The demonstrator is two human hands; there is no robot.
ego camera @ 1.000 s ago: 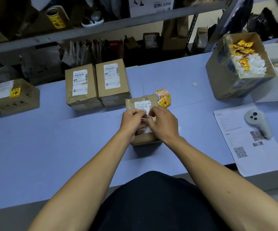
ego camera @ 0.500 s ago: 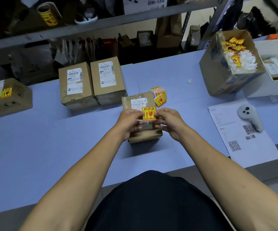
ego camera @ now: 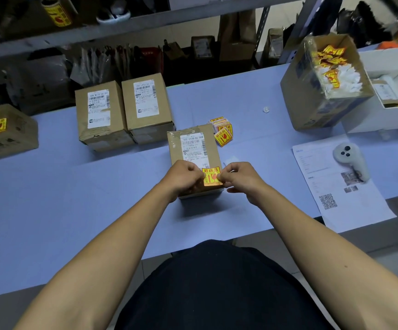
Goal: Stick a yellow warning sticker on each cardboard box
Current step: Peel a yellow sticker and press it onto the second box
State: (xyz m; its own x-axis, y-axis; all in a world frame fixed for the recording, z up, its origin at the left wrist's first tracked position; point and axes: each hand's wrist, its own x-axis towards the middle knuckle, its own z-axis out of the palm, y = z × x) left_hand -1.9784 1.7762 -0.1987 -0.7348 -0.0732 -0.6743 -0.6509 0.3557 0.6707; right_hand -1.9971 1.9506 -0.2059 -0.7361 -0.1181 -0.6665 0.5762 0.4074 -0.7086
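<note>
A: Nearest, dead centre?
B: Left hand (ego camera: 184,178) and right hand (ego camera: 239,178), both pinched on one yellow sticker (ego camera: 212,176), left at its 9 o'clock edge, right at its 3 o'clock edge.
A: Stuck down yet?
B: Hard to tell. Lying on or just above the near end of the middle box (ego camera: 194,158), right below the white label (ego camera: 193,148). Probably being pressed on, not yet smoothed.
A: Anything beside that box?
B: At 1 o'clock from it, a small sticker stack (ego camera: 221,131) on the blue desk (ego camera: 50,198), just beside the far corner. At 3 o'clock, well apart, a printed sheet (ego camera: 341,186) with a pale handheld device (ego camera: 350,160) on top.
A: Farther back?
B: At 11 o'clock, two boxes touching side by side: left box (ego camera: 99,115) and right box (ego camera: 146,108). White labels only, no yellow showing on top. Judged still to do.
A: And the far left?
B: At 9 o'clock, at the frame edge, an end box (ego camera: 7,134) with a yellow sticker already on top. Judged done.
A: Far right?
B: At 2 o'clock, an open carton (ego camera: 312,96) holding loose yellow and white scraps; seemingly waste or spare stock, cannot tell which.
A: Tally?
B: One done, one in hand, two waiting, as far as visible.
</note>
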